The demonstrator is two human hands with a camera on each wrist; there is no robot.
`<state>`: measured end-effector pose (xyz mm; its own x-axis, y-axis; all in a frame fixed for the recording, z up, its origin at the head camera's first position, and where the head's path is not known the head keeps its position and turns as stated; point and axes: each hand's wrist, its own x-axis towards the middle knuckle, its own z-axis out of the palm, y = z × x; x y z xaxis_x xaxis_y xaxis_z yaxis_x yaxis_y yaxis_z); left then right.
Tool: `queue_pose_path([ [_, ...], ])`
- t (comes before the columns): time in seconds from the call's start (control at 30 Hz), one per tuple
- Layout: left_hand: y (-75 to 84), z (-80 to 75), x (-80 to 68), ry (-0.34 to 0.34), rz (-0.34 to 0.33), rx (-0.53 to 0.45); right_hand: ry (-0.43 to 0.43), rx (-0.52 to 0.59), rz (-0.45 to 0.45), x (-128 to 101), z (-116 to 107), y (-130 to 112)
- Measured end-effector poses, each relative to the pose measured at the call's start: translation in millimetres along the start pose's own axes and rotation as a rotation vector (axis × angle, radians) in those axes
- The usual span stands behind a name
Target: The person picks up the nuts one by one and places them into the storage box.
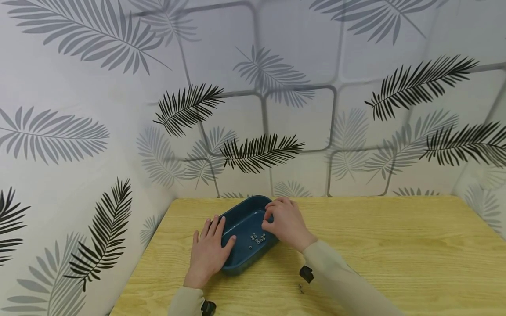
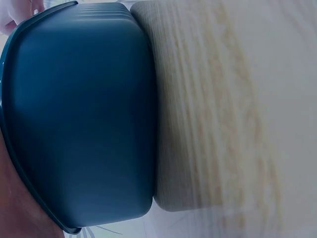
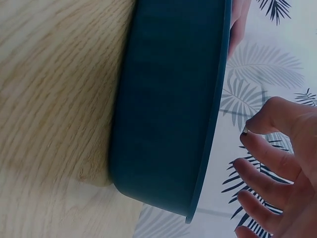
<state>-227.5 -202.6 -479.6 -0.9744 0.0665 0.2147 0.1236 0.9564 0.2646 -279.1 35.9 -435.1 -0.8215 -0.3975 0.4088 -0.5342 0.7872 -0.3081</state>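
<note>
Between the two hands sits a dark blue tray (image 1: pixel 241 219), set at an angle on the light wood bench (image 1: pixel 395 245) near its far left corner. Flat against the tray's near left wall lies the left hand (image 1: pixel 207 252), fingers straight and together, thumb hooked over the rim; the left wrist view shows only the tray's outer wall (image 2: pixel 84 114) filling the frame, with bench grain beside it. Over the tray's far right rim hovers the right hand (image 1: pixel 286 221), fingers curled, thumb and forefinger pinching a small metal piece (image 3: pixel 245 131) that is plain only in the right wrist view, just clear of the tray's edge (image 3: pixel 218 99). Down in the tray, just left of the right hand, lies a cluster of small metal nuts (image 1: pixel 257 238) on the floor of the tray.

Close behind the tray the bench ends at a wall covered in leaf-patterned paper (image 1: pixel 253 109), and a side wall runs along the bench's left edge just beyond the left hand, so room is tight on those two sides. Rightward of the right hand the bench stretches wide to its far right edge. Nearer the person, just beside the right sleeve (image 1: pixel 340 281), a few tiny dark pieces (image 1: pixel 301 288) lie on the wood; what they are is too small to tell.
</note>
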Motion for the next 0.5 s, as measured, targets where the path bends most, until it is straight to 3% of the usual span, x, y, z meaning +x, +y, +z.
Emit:
queue_pose_path([
  [0.5, -0.5, 0.2, 1.0, -0.019, -0.001, -0.007, -0.085, -0.072, -0.009, 12.1, 10.1, -4.4],
])
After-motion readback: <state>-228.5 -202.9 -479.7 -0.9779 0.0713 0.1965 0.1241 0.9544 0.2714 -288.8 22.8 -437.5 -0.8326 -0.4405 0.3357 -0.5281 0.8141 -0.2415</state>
